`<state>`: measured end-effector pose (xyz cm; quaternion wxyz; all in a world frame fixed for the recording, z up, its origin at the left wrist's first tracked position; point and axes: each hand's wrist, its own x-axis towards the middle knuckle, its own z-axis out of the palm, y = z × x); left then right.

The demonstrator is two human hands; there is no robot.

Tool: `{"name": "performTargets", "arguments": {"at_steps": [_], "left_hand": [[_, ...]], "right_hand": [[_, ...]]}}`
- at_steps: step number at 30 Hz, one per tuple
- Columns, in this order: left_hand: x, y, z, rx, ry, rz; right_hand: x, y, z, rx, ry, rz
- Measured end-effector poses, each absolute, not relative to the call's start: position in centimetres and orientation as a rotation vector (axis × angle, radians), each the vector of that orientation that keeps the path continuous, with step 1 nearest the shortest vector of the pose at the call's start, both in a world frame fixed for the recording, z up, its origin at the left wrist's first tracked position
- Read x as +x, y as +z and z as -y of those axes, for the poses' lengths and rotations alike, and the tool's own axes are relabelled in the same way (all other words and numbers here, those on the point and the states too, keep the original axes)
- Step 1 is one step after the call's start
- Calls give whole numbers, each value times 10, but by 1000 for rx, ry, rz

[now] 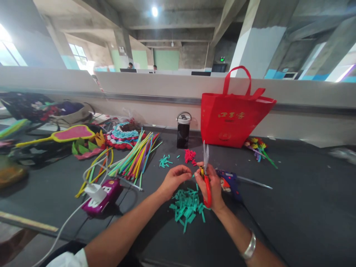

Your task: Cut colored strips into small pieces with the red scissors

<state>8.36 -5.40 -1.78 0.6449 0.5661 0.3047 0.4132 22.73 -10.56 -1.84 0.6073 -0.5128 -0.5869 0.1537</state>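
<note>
My right hand is closed round scissors with red-orange handles, their blades pointing up and away from me. A small yellow piece shows by its fingers. Close by on the left, my left hand has thumb and fingertips drawn together. A tiny teal bit shows between the two hands; whether the left fingertips grip it is unclear. Below them lies a loose pile of short teal strips. Smaller heaps of teal pieces and red pieces lie beyond the hands.
A glue gun lies right of my right hand. Behind stand a dark bottle and a red bag. To the left are colourful pipe cleaners and a purple power strip with a white cable. Flowers lie right of the bag.
</note>
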Motion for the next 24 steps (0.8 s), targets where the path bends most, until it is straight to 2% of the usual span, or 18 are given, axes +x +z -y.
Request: {"name": "performTargets", "arguments": {"at_steps": [8, 15, 24], "left_hand": [[84, -24, 53, 1421, 889, -758], [83, -15, 53, 1083, 1001, -660], [83, -13, 55, 787, 1121, -515]], "right_hand": [[228, -30, 102, -1232, 320, 1399], [230, -36, 100, -1351, 201, 1343], [220, -55, 97, -1426, 64, 1640]]}}
